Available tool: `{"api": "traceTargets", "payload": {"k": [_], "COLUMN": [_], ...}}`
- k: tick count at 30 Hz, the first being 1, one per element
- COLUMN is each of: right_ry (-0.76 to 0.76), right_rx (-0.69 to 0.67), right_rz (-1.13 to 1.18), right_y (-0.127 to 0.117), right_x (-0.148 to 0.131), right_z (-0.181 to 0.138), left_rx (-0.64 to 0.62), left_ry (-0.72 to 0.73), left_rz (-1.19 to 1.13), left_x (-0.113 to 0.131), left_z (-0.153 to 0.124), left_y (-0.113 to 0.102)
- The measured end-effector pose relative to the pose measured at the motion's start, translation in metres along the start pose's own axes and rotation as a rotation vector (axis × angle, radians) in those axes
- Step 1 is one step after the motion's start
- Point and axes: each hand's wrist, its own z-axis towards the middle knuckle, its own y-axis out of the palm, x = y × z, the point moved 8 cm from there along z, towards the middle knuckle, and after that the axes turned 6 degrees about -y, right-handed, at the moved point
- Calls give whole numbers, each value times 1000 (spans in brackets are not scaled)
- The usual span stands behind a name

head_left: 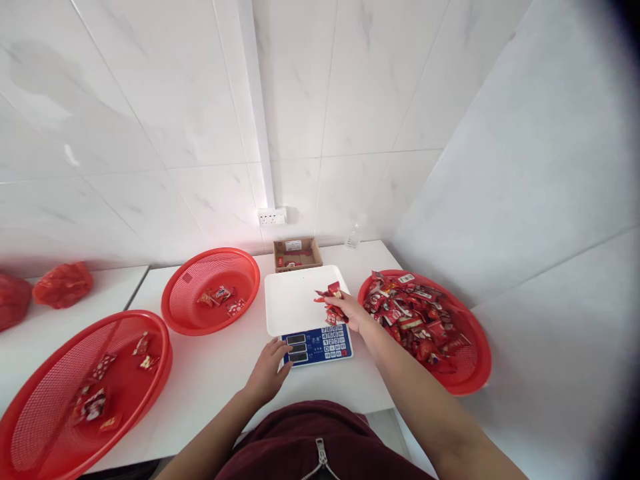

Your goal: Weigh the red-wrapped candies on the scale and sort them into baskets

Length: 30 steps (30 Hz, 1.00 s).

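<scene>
Three red baskets are sitting on the white table (210, 380); a weighing scale (305, 313) is standing between the middle basket (213, 290) and the full basket (430, 327) at the table's right edge. I am watching the right hand (350, 310) hovering over the right edge of the scale's white pan, its fingers closed around a small bunch of red wrapped candies (330, 297). The left hand (270, 370) is resting at the front left corner of the scale, fingers loosely curled with the fingertips touching the blue keypad panel (320, 345); it is gripping nothing.

Judgement for doing this step well:
1. I am advising that the candies be released near the pan's centre, not its edge, so none are sliding off toward the full basket.
2. The left fingertips are pressing at the display end; keeping their weight off the pan is likely mattering for a true reading.
3. Opening the fingers low over the pan is looking safer than dropping from height, since the light wrappers may be scattering.

Further off, a cardboard box (297, 253) is sitting at the table's back edge, and the near-left basket (80, 393) is holding a few candies
</scene>
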Motion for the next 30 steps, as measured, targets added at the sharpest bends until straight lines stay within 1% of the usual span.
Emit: {"api": "traceTargets", "payload": {"k": [2, 6, 10, 12, 14, 16, 18, 19, 20, 22, 23, 25, 26, 28, 30], "right_ry": [46, 51, 22, 7, -18, -58, -104, -131, -159, -207, -224, -231, -217, -162, -82], "right_rx": [26, 189, 234, 246, 245, 231, 236, 251, 278, 363, 417, 538, 586, 630, 609], "right_rz": [-27, 28, 97, 135, 170, 182, 165, 151, 134, 78, 39, -36, -59, -72, -78], "right_y": [3, -13, -19, -17, -14, -13, -18, -24, -33, -61, -79, -118, -137, -170, -193], "right_x": [8, 10, 4, 1, -2, -7, -13, -16, -18, -22, -22, -20, -17, -7, 5], "right_z": [6, 11, 14, 14, 12, 7, -3, -8, -15, -30, -38, -55, -63, -77, -87], "left_rx": [-3, 5, -10, -5, 16, 44, 48, 33, 7, -59, -93, -154, -175, -197, -192], "left_ry": [-17, -64, -71, -58, -56, -71, -110, -141, -173, -221, -223, -177, -145, -90, -62], "left_rz": [11, 33, 49, 52, 65, 95, 139, 165, 192, 240, 256, 269, 268, 257, 238], "left_x": [-3, -15, -20, -19, -18, -19, -21, -23, -25, -25, -22, -13, -7, 4, 10], "left_z": [-2, -7, -11, -6, 6, 26, 50, 62, 73, 90, 95, 100, 100, 97, 93], "left_y": [-4, -7, -2, -1, -4, -9, -14, -15, -14, -9, -5, 5, 11, 20, 25]}}
